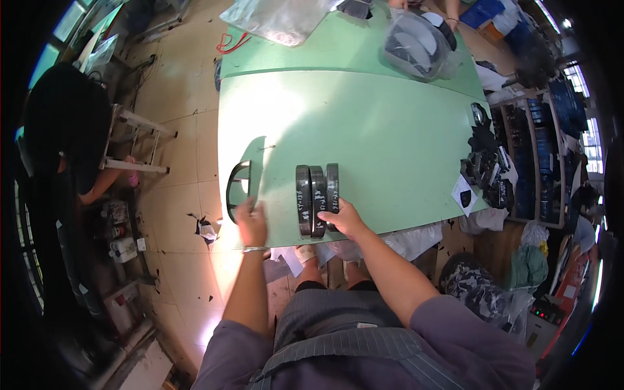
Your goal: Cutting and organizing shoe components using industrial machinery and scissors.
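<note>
Three narrow black stacks stand side by side on the green tabletop, with pale handwriting on their near faces: a left stack (303, 195), a middle stack (317, 188) and a right stack (333, 179). My right hand (350, 221) is closed around the near end of the right stack, its thumb reaching across to the middle one. To the left, my left hand (252, 224), somewhat blurred, closes on the lower end of a D-shaped black frame (229, 188). A shadow falls beside that frame. The left fingertips are partly hidden.
Black parts (484, 156) and a paper sheet (463, 195) lie along the right edge of the green table (390, 130). At the far side are a clear plastic bag (416, 49), another person's hands (452, 19) and plastic sheeting (276, 19). A stepladder (140, 140) stands left.
</note>
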A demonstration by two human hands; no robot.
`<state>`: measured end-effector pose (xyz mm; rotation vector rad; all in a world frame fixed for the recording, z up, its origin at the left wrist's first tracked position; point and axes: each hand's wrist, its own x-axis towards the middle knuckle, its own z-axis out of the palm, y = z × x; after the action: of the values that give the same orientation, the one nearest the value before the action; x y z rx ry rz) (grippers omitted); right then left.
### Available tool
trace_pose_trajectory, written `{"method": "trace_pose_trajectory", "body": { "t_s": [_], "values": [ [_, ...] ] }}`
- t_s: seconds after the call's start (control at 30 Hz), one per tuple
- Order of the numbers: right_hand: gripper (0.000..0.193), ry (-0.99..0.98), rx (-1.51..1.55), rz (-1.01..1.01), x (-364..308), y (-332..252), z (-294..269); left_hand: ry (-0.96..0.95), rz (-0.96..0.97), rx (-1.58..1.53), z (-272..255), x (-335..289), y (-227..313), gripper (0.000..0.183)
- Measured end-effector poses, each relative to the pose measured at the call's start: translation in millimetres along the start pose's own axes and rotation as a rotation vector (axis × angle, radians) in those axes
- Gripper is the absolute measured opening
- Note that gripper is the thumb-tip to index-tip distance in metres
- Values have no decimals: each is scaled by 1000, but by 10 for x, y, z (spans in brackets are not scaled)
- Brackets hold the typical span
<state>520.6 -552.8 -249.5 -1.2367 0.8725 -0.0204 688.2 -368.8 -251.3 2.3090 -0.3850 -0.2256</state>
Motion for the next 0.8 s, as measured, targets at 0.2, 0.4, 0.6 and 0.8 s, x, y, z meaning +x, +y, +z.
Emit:
{"method": "trace_pose_trajectory", "body": {
  "t_s": [0.2, 0.4, 0.6, 0.8],
  "values": [
    [65, 206, 135, -288, 0, 141, 3, 107, -20, 474, -334, 657, -373, 36],
    [39, 312, 62, -159, 20, 300, -35, -15, -92, 250, -179, 632, -439, 18],
    [42, 568, -468, -354, 13, 366, 6, -215, -109, -180, 61, 19, -131, 61],
    [44, 487, -385, -147, -54, 268, 71, -305, -4, -261, 425, -352, 126, 54]
  ]
}}
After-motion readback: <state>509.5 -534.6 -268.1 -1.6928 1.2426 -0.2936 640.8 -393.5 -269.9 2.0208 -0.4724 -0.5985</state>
